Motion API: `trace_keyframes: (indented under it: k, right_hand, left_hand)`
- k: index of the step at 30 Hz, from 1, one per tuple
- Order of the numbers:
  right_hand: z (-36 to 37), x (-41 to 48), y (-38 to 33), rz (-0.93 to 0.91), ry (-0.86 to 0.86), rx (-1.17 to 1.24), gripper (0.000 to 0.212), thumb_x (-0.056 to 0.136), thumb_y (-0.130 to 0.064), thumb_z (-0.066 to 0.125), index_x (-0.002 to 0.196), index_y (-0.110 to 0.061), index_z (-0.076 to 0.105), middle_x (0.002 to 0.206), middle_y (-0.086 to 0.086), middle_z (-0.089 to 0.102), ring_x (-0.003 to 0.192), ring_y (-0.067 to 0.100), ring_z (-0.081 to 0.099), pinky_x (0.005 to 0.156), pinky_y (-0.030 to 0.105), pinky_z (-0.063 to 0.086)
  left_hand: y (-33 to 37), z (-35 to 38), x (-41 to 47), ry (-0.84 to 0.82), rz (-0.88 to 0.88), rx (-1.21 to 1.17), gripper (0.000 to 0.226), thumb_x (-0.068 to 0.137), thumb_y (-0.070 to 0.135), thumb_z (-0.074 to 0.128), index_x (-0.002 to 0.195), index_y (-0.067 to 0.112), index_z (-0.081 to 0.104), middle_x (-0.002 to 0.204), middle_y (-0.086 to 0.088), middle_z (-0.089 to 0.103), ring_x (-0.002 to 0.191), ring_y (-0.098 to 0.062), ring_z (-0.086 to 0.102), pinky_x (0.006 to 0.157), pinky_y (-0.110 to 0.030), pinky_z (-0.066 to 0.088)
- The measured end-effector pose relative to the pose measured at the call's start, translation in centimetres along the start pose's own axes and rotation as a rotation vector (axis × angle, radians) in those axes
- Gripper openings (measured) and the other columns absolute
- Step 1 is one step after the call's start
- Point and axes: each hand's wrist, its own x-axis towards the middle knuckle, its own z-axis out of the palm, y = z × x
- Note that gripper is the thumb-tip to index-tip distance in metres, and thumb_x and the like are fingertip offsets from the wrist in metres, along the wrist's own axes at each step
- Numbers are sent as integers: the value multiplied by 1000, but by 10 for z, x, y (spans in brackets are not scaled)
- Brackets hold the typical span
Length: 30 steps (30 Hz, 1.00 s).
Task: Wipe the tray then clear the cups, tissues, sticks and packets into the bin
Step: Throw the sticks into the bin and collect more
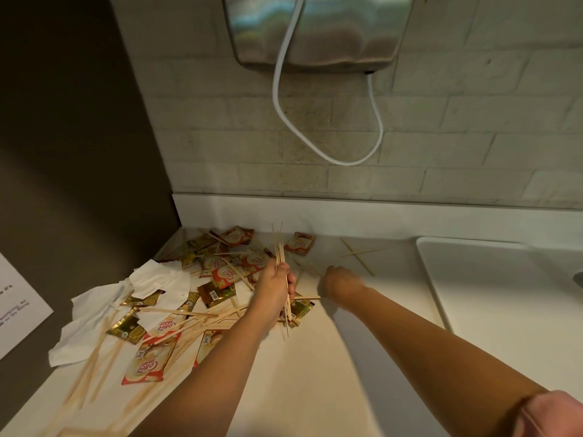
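Note:
My left hand (pixel 277 287) is shut on a bundle of thin wooden sticks (pixel 279 247) that stands nearly upright over the white counter (pixel 309 367). My right hand (pixel 339 280) reaches down to the counter just right of it, fingers curled over a thin stick; whether it grips one I cannot tell. Two crossed sticks (pixel 358 255) lie further right. On the left lies a heap of red and gold packets (pixel 225 272), flat wooden stirrers (pixel 189 323) and crumpled white tissues (pixel 151 285). No cup, tray or bin shows.
A white sink (pixel 504 298) sits at the right of the counter. A steel dispenser (pixel 315 29) with a looping white cable (pixel 280 99) hangs on the brick wall. A printed sheet (pixel 15 307) is on the dark side wall at left.

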Motion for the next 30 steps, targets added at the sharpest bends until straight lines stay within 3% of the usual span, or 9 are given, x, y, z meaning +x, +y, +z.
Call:
trace_keyframes:
  k: [9,12,14,15,17,19,21,24,30]
  right_hand:
    - [11,-1,6,-42,12,-12,40,95,-16,41,131,2,40,131,18,44,123,31,43,100,36,41]
    - [9,-3,5,-41,53,82,37,95,-11,37,130,3,37,129,20,46,121,34,46,97,38,41]
    - [1,-2,3,-17,69,313,27,97,-11,31,120,0,42,115,18,53,108,32,54,90,37,42]
    - [-3,0,0,-13,81,479,20,98,-10,28,108,-4,44,100,15,54,92,26,55,82,34,42]
    - [-14,-1,-10,-26,69,762,13,98,-7,26,92,-9,38,74,4,41,62,15,41,58,28,39]
    - [-24,-8,-19,-70,2,1017,17,100,-11,30,90,-9,44,63,1,34,52,13,30,45,24,27]
    - [-34,-15,-26,-94,-95,1249,28,101,-20,36,81,-11,53,55,-1,29,46,11,23,40,22,20]
    - [-42,-12,-32,-87,-162,1364,36,99,-35,40,85,-9,61,46,-6,31,38,7,23,37,20,20]
    - [-52,-13,-31,-77,-27,1453,29,103,-22,33,78,-13,46,38,-8,42,34,6,35,41,19,25]
  left_hand:
    - [4,3,-3,-19,-6,-23,21,102,18,32,85,17,45,63,1,45,51,-11,38,51,-25,32]
    - [4,2,-2,-25,0,-13,21,102,18,32,86,18,45,63,2,45,51,-11,39,52,-26,32]
    - [4,1,-1,-29,9,-12,21,102,18,32,85,18,45,64,1,45,51,-12,38,51,-25,32]
    - [3,1,-1,-30,10,-7,22,102,18,32,85,18,45,64,1,45,51,-12,38,51,-25,32]
    - [2,2,-2,-37,12,9,22,102,18,31,84,18,44,64,0,45,51,-12,38,52,-27,32]
    - [1,4,-4,-62,19,14,22,102,17,31,84,17,44,65,0,45,51,-12,37,51,-25,33]
    - [1,6,-6,-111,29,19,21,102,16,30,85,17,43,66,0,44,48,-10,35,48,-23,31]
    - [0,6,-7,-192,26,51,21,102,15,31,85,17,43,64,2,41,44,-6,31,45,-22,26]
    - [-1,-6,-7,-244,-47,154,22,102,13,32,87,17,48,61,4,34,40,-1,26,40,-16,20]
